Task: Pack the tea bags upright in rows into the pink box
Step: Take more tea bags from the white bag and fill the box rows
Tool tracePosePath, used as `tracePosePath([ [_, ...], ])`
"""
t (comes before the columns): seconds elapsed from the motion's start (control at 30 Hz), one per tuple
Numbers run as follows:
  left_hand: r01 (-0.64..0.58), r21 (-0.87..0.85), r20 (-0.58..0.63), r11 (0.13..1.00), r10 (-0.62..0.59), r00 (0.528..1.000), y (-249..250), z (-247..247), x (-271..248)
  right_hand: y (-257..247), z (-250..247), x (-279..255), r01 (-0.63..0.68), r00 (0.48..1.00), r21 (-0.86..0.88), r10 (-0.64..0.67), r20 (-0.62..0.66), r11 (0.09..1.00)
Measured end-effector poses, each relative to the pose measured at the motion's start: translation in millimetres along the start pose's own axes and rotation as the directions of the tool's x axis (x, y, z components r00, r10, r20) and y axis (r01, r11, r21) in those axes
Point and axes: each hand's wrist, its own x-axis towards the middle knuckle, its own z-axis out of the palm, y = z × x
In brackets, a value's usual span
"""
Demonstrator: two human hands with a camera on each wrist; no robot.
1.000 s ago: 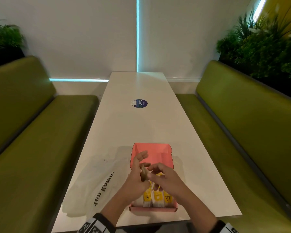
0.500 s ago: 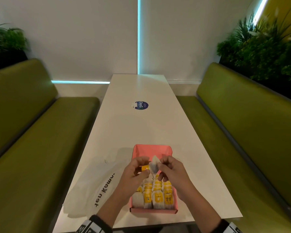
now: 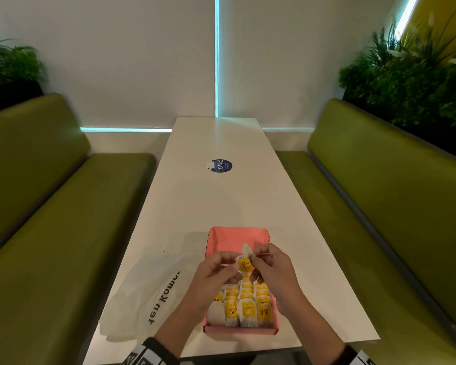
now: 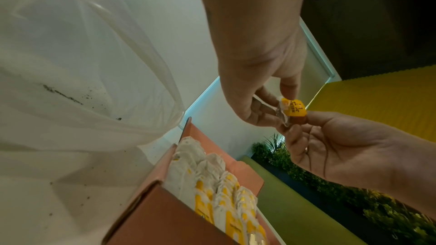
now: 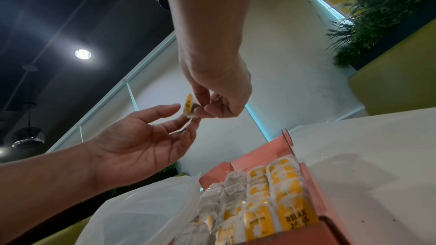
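Observation:
A pink box (image 3: pixel 237 234) lies open on the white table (image 3: pixel 216 201) close to me. Its near half holds rows of upright tea bags (image 3: pixel 245 306) with yellow tags; the far half is bare. Above the box's middle both hands hold one tea bag (image 3: pixel 244 264) with its yellow tag facing me. My left hand (image 3: pixel 233 267) pinches its left side and my right hand (image 3: pixel 254 262) pinches its right side. The left wrist view shows the tea bag (image 4: pixel 295 109) between left hand (image 4: pixel 277 98) and right hand (image 4: pixel 298 124). The right wrist view shows this tea bag (image 5: pixel 188 105) edge-on.
A crumpled clear plastic bag (image 3: pixel 148 299) with dark lettering lies on the table left of the box. A round blue sticker (image 3: pixel 221 165) sits mid-table. Green benches (image 3: pixel 63 233) flank the table, and plants (image 3: pixel 411 75) stand behind them.
Both hands have risen from low over the packed rows. The tea bag between them has turned so its yellow tag now faces me.

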Motion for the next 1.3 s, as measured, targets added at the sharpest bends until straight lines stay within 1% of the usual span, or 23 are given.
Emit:
tracePosePath([
  [0.1, -0.036, 0.090, -0.037, 0.995, 0.040, 0.999, -3, 4, -1, 2, 2, 0, 0.006, 1.000, -0.008, -0.007, -0.006, 1.000],
  [0.2, -0.058, 0.147, -0.117, 0.987, 0.076, 0.990, -6, 4, 1, 3, 2, -2, 0.000, 1.000, -0.062, 0.000, -0.002, 0.998],
  [0.27, -0.080, 0.184, -0.154, 0.980, 0.109, 0.982, -7, 2, 4, 3, 2, -2, 0.028, 0.999, -0.151, -0.033, -0.033, 0.988],
  [0.33, -0.109, 0.262, -0.167, 0.959, 0.156, 0.973, -5, 0, 5, 0, -1, -4, 0.097, 0.994, -0.225, -0.105, -0.023, 0.970],
  [0.4, -0.172, 0.369, -0.134, 0.913, 0.235, 0.963, -3, -3, 6, -5, -5, -4, 0.213, 0.977, -0.295, -0.203, 0.064, 0.932],
  [0.43, -0.208, 0.409, -0.099, 0.889, 0.269, 0.958, -1, -4, 6, -6, -7, -2, 0.284, 0.959, -0.373, -0.253, 0.131, 0.883],
  [0.47, -0.241, 0.440, -0.059, 0.865, 0.295, 0.954, 0, -6, 7, -5, -9, 0, 0.351, 0.936, -0.459, -0.288, 0.204, 0.816],
  [0.5, -0.274, 0.471, -0.015, 0.838, 0.318, 0.948, 0, -7, 7, -4, -11, 2, 0.402, 0.915, -0.526, -0.305, 0.264, 0.749],
  [0.53, -0.306, 0.506, 0.028, 0.806, 0.339, 0.940, 0, -8, 7, -3, -12, 5, 0.428, 0.903, -0.570, -0.306, 0.301, 0.701],
  [0.57, -0.332, 0.540, 0.066, 0.773, 0.355, 0.933, 0, -8, 7, -2, -12, 7, 0.431, 0.902, -0.598, -0.293, 0.318, 0.676],
  [0.63, -0.349, 0.570, 0.103, 0.744, 0.357, 0.928, 1, -9, 6, -3, -14, 8, 0.426, 0.901, -0.618, -0.249, 0.355, 0.660],
  [0.7, -0.353, 0.546, 0.107, 0.760, 0.355, 0.929, 2, -8, 5, -5, -15, 7, 0.422, 0.898, -0.603, -0.218, 0.383, 0.678],
  [0.77, -0.357, 0.498, 0.089, 0.791, 0.363, 0.928, 3, -8, 4, -7, -15, 6, 0.378, 0.912, -0.539, -0.203, 0.356, 0.753],
  [0.83, -0.337, 0.475, 0.057, 0.813, 0.354, 0.934, 4, -8, 4, -5, -14, 6, 0.322, 0.933, -0.427, -0.207, 0.294, 0.845],
  [0.87, -0.324, 0.490, 0.048, 0.809, 0.347, 0.937, 5, -8, 4, -4, -14, 6, 0.291, 0.943, -0.376, -0.198, 0.267, 0.880],
  [0.93, -0.306, 0.542, 0.035, 0.782, 0.343, 0.939, 5, -9, 5, -3, -14, 6, 0.258, 0.951, -0.334, -0.178, 0.252, 0.907],
  [1.0, -0.303, 0.566, 0.032, 0.767, 0.347, 0.937, 5, -10, 6, -5, -15, 5, 0.295, 0.939, -0.381, -0.194, 0.283, 0.876],
  [1.07, -0.320, 0.595, 0.046, 0.737, 0.366, 0.929, 3, -12, 8, -9, -16, 4, 0.378, 0.914, -0.482, -0.238, 0.327, 0.791],
  [1.13, -0.333, 0.625, 0.076, 0.706, 0.370, 0.926, 4, -15, 10, -13, -16, 6, 0.435, 0.892, -0.547, -0.259, 0.371, 0.715],
  [1.2, -0.374, 0.666, 0.150, 0.645, 0.375, 0.915, 4, -18, 11, -17, -16, 6, 0.447, 0.887, -0.591, -0.246, 0.392, 0.672],
  [1.3, -0.395, 0.731, 0.254, 0.556, 0.315, 0.915, 11, -16, 12, -22, -19, 6, 0.456, 0.869, -0.625, -0.165, 0.466, 0.633],
])
